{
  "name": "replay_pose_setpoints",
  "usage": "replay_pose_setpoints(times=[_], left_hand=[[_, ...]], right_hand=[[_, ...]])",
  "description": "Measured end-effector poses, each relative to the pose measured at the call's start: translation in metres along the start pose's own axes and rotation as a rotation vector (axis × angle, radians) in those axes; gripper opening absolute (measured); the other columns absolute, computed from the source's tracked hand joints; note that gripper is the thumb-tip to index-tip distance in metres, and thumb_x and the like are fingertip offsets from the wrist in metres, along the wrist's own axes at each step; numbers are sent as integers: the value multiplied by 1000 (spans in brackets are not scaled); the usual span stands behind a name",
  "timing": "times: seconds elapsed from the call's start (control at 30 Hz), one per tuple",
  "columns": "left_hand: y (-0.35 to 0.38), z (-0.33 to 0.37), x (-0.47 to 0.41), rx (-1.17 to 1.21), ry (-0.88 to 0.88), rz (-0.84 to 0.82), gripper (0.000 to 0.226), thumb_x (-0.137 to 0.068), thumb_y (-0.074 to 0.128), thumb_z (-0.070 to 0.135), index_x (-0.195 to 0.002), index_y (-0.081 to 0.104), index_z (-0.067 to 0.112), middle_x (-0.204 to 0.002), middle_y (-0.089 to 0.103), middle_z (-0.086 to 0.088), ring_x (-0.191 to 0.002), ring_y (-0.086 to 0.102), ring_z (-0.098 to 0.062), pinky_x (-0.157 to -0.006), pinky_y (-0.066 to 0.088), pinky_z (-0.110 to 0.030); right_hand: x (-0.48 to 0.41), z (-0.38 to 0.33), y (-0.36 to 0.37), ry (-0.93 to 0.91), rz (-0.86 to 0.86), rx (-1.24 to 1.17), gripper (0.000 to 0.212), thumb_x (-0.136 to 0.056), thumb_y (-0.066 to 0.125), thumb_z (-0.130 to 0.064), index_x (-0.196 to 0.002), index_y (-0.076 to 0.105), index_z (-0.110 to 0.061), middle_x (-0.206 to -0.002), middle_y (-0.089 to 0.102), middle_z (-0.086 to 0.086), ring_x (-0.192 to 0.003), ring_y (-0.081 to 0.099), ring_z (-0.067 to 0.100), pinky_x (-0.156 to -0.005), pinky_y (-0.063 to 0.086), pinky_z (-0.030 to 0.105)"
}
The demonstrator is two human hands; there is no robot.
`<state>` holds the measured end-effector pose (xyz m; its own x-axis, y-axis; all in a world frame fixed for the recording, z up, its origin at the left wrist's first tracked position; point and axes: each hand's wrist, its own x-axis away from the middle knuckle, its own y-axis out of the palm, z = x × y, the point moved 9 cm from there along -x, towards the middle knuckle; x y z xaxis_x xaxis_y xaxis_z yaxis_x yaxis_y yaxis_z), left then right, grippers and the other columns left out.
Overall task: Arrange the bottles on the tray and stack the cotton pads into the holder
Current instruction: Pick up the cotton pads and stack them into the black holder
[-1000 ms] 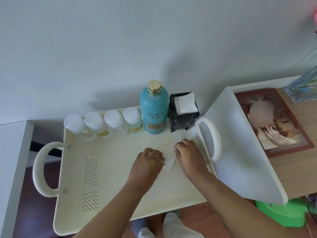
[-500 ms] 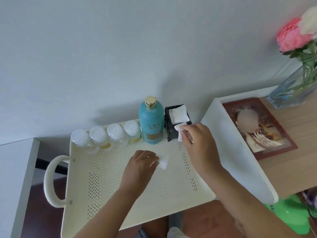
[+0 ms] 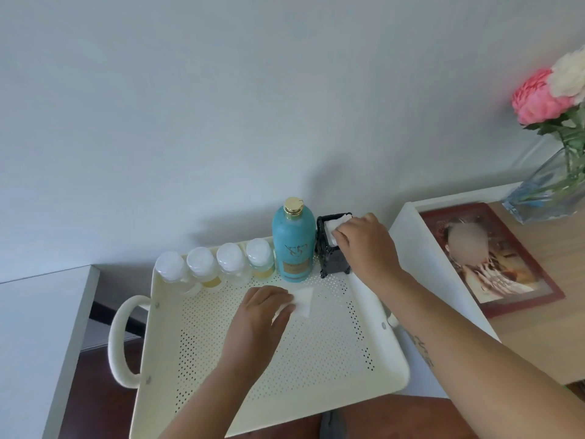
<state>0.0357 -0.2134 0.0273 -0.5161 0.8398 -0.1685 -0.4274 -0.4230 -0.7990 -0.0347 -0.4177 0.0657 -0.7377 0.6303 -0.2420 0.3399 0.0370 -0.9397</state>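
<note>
Since 0.5 s ago the right hand [image 3: 367,245] has gone from the holder's near side to over its top, pad now at the opening; the left hand has barely shifted. Right hand: fingers curled, pinching a white pad [image 3: 337,224] and pressing it onto the pads in the black holder [image 3: 332,258]; palm down, covering the holder's 3 o'clock edge. Left hand [image 3: 258,321]: loosely closed, fingertips gripping the near edge of a second pad [image 3: 303,301] lying flat on the tray [image 3: 316,369], at the hand's 1 o'clock.

Holder stands in the tray's back right corner. Just beside it at 9 o'clock is the teal bottle [image 3: 294,245], upright, gold cap. Further toward 9 o'clock, four small clear bottles [image 3: 215,269] stand in a row along the back rim, touching or nearly so. Off the tray at 3 o'clock: a framed picture [image 3: 487,264] on a wooden top, a glass vase [image 3: 550,191] with flowers behind it.
</note>
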Motion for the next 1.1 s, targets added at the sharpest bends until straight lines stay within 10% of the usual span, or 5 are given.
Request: replay_pose_setpoints(times=[0.13, 0.3, 0.9, 1.1], left_hand=[[-3, -4, 9, 26, -39, 4, 15, -85, 72, 20, -99, 73, 19, -101, 66, 12, -97, 56, -9, -85, 39, -15], [-6, -2, 10, 42, -51, 16, 15, -85, 71, 21, -100, 72, 19, -101, 66, 13, -97, 56, -9, -84, 40, -14], [-22, 100, -88, 104, 72, 150, 9, -92, 61, 15, -95, 69, 11, -95, 69, 0, -90, 60, -14, -79, 45, -19], [9, 126, -155, -349, 190, -158, 27, -86, 57, -1, -107, 61, 16, -103, 65, -1, -97, 55, -22, -77, 50, -38]], right_hand=[[13, -3, 1, -108, 5, -8, 23, -95, 48, -19, -88, 67, -8, -98, 70, 7, -101, 58, 28, -81, 47, 40], [22, 3, 25, -128, -110, 33, 41, -97, 41, -31, -126, 52, -4, -139, 51, 13, -137, 36, 29, -114, 26, 46], [64, 37, 14, 107, -56, -237, 52, -99, 38, -32, -146, 28, -14, -154, 31, 3, -145, 17, 19, -115, 29, 38], [79, 53, 25, 139, -63, -319, 49, -99, 42, -22, -145, 30, -9, -153, 32, 6, -145, 18, 21, -115, 27, 34]])
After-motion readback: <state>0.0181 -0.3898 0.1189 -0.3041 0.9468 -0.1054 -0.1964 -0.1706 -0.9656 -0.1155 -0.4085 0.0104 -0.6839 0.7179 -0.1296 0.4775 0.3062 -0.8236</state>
